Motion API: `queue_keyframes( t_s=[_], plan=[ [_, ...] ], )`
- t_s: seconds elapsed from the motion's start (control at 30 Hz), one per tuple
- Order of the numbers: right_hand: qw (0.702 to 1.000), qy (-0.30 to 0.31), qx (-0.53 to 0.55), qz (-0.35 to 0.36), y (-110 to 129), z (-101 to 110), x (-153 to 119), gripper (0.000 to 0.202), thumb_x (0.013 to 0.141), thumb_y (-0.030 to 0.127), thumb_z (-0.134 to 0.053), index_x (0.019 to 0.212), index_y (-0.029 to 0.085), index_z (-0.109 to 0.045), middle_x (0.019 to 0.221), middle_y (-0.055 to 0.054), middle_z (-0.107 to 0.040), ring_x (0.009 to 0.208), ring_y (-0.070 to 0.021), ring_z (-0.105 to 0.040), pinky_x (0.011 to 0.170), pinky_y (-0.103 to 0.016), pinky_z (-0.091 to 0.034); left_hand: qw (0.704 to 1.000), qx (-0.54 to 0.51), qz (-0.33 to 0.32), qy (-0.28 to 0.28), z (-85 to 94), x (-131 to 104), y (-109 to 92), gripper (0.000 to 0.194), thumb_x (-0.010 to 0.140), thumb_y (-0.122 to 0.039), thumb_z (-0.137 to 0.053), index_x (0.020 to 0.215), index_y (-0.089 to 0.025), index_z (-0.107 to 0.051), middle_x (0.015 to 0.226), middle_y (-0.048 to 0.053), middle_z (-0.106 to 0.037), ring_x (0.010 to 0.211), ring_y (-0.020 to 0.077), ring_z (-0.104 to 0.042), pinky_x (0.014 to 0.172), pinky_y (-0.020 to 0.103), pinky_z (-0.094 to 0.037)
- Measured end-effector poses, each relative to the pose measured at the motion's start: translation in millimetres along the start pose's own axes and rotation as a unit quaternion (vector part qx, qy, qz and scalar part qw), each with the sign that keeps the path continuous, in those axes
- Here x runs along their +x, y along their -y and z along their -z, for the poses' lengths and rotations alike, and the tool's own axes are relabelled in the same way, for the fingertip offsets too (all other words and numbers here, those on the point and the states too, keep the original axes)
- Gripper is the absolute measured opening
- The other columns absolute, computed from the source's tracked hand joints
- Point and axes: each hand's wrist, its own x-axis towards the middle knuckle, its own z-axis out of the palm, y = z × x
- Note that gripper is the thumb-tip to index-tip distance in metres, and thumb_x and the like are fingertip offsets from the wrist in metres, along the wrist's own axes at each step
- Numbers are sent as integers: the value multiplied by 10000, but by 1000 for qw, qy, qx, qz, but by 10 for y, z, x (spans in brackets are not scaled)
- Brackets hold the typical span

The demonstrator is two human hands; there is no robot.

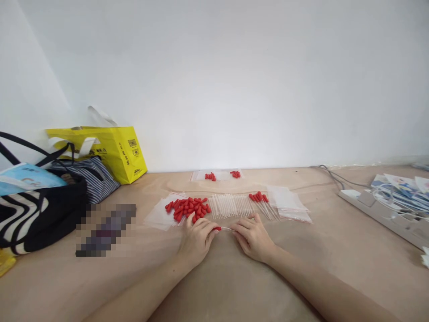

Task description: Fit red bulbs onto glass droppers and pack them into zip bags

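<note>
Between its thumb and fingers, my left hand (198, 236) pinches a small red bulb-shaped cap (217, 228). A thin pale stick (225, 229) runs from the cap to my right hand (252, 237), whose fingertips are closed on its other end. Cap and stick line up end to end; how deep the stick sits is too small to tell. Beyond my left hand lies a pile of red caps (191, 206) on clear plastic bags (160, 214). A row of pale sticks (232, 205) lies ahead of both hands. Right of it are several sticks with red caps on their ends (262, 201).
More clear bags (290, 203) lie at the right, and another bag with red-capped sticks (221, 175) lies near the wall. A yellow bag (129, 154), a black striped bag (60, 214) and a blurred dark object (107, 230) are at left. A power strip (382, 217) stands at right.
</note>
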Motion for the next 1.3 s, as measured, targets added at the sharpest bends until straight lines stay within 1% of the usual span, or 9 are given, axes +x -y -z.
queue_keyframes(
  t_s=[0.17, 0.3, 0.57, 0.7, 0.87, 1.03, 1.17, 1.23, 1.3],
  plan=[
    [1000, -21, 6, 11, 39, -22, 2, 211, 824, 149, -394, 885, 190, -592, 710, -9, -590, 638, -101, -484, 736, -298, -233, 1000, -17, 4, -18, -3, 0, -21, 179, 851, -231, -409, 832, -231, -587, 771, -10, -662, 773, 158, -568, 939, 453, -190],
    [999, -36, 7, 28, 48, -27, 4, 235, 793, 99, -380, 857, 184, -589, 672, 0, -572, 591, -93, -451, 738, -303, -224, 999, -19, -4, -33, 14, -10, -44, 194, 855, -234, -399, 803, -221, -585, 757, -11, -659, 754, 151, -569, 923, 423, -212],
    [997, -47, -15, 65, 37, -9, 1, 276, 712, 46, -370, 837, 177, -578, 647, 10, -555, 595, -95, -439, 746, -310, -209, 998, -21, -45, -32, 39, -29, -71, 190, 854, -201, -397, 766, -212, -566, 721, -40, -650, 723, 131, -565, 942, 428, -153],
    [995, -69, -28, 68, 65, -12, 4, 287, 697, 39, -364, 841, 164, -578, 629, 11, -539, 573, -92, -413, 742, -308, -212, 998, -13, -59, -29, 31, -30, -87, 202, 857, -205, -381, 759, -198, -557, 703, -31, -644, 712, 133, -557, 940, 434, -154],
    [992, -87, -26, 88, 83, -30, 7, 288, 679, 28, -354, 821, 149, -574, 606, 11, -523, 549, -89, -382, 742, -308, -214, 995, -9, -90, -43, 15, -32, -110, 222, 857, -199, -357, 747, -183, -549, 682, -15, -632, 687, 140, -544, 931, 457, -158],
    [992, -83, -19, 93, 88, -52, 9, 274, 687, 31, -355, 808, 152, -569, 604, 10, -525, 554, -91, -391, 748, -312, -214, 994, -12, -101, -36, 8, -41, -119, 224, 855, -192, -356, 743, -181, -549, 667, -18, -625, 677, 136, -540, 934, 468, -144],
    [994, -69, -15, 87, 70, -65, 16, 270, 706, 39, -368, 833, 165, -569, 624, 10, -542, 571, -93, -416, 753, -315, -216, 995, -11, -90, -30, 3, -35, -103, 217, 857, -203, -370, 745, -187, -556, 674, -24, -631, 681, 133, -546, 941, 473, -139],
    [995, -61, -18, 81, 49, -57, 20, 263, 731, 52, -384, 861, 183, -572, 643, 14, -557, 599, -95, -433, 769, -319, -214, 996, -6, -90, -27, 13, -24, -82, 186, 850, -221, -403, 766, -199, -567, 680, -31, -638, 717, 140, -555, 953, 476, -125],
    [995, -62, -29, 77, 25, -38, 24, 235, 761, 84, -411, 877, 201, -578, 652, 16, -567, 639, -103, -448, 785, -326, -210, 994, 4, -101, -36, 31, -11, -53, 142, 837, -250, -449, 803, -218, -583, 727, -32, -656, 778, 153, -560, 970, 483, -95]
  ],
)
